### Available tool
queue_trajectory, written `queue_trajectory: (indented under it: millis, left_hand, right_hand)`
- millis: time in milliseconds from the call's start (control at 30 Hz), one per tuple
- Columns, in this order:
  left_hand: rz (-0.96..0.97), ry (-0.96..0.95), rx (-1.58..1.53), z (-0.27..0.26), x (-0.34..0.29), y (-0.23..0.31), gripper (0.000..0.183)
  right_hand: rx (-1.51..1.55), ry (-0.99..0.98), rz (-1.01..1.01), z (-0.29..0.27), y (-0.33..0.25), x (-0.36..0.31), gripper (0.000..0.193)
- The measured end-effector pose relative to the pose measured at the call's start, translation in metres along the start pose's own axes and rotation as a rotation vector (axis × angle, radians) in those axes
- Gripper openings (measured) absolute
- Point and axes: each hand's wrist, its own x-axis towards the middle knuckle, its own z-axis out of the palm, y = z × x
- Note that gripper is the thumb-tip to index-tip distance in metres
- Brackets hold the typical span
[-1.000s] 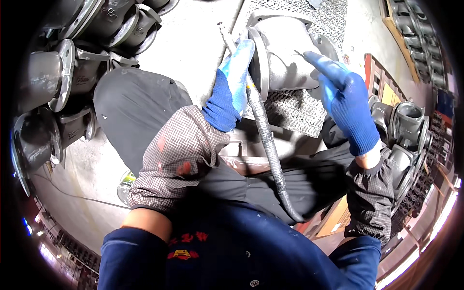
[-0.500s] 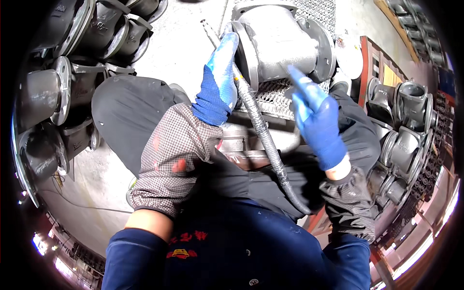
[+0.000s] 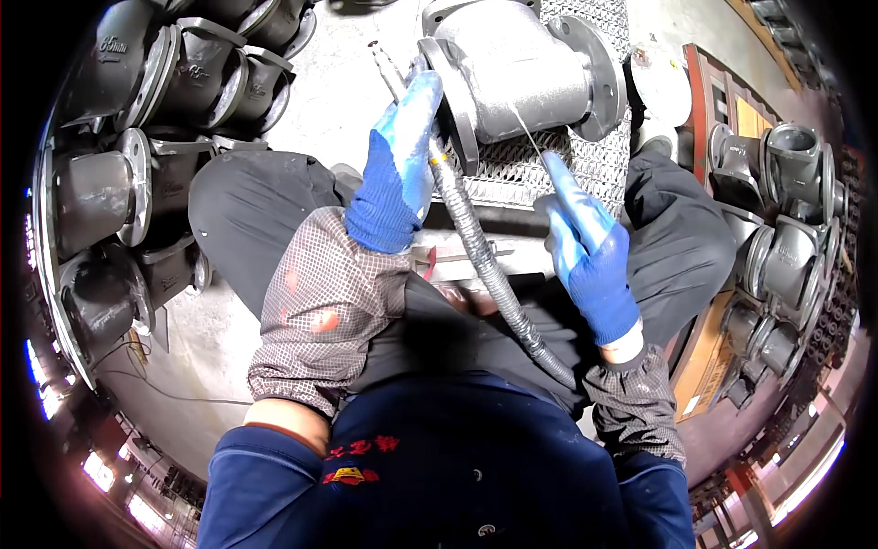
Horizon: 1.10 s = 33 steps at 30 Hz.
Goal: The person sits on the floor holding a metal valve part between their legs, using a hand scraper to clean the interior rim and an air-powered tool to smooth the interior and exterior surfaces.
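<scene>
Seated close over a grey cast flanged valve body, lying on its side on a perforated metal grating between the knees. Left hand, in a blue glove, up against the near flange, fingers together and wrapped round the head of a tool whose corrugated black hose trails back down across the lap. Tool tip mostly hidden behind the glove; cannot tell exactly where it meets the casting. Right hand, also blue-gloved, off to the side of the casting, not touching it, fingers partly closed with the forefinger extended and a thin wire or rod running up from it toward the valve body; grip on that wire probably a light pinch, though not clear enough to be sure.

Likely trouble from here:
- Casting held by nothing, round-bellied on a grating; a hard push from the tool could probably rock or roll it toward the knees.
- Hose draped over the thigh, so a shift of the leg could drag the tool off its spot.
- Thin wire liable to bend or slip from so loose a hold.
- Stacked dark flanged fittings crowding the left, more grey castings on the right, little room to draw back.
</scene>
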Motion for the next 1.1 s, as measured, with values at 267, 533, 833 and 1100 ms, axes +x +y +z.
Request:
queue_trajectory:
  millis: [267,533,833,1100]
  left_hand:
    - [0.195,-0.170,0.375,-0.025,-0.009,-0.008,0.053]
    - [0.162,-0.163,0.252,-0.023,-0.005,-0.012,0.052]
    - [0.287,-0.184,0.348,-0.023,-0.005,-0.017,0.052]
    - [-0.019,-0.051,0.020,-0.007,-0.010,0.000,0.052]
  right_hand:
    - [-0.351,-0.051,-0.221,0.008,0.000,0.022,0.051]
    - [-0.633,-0.059,-0.138,0.015,0.000,0.025,0.052]
    - [-0.445,-0.034,-0.162,0.009,-0.007,0.027,0.051]
    - [-0.449,-0.075,-0.060,0.011,-0.018,0.018,0.049]
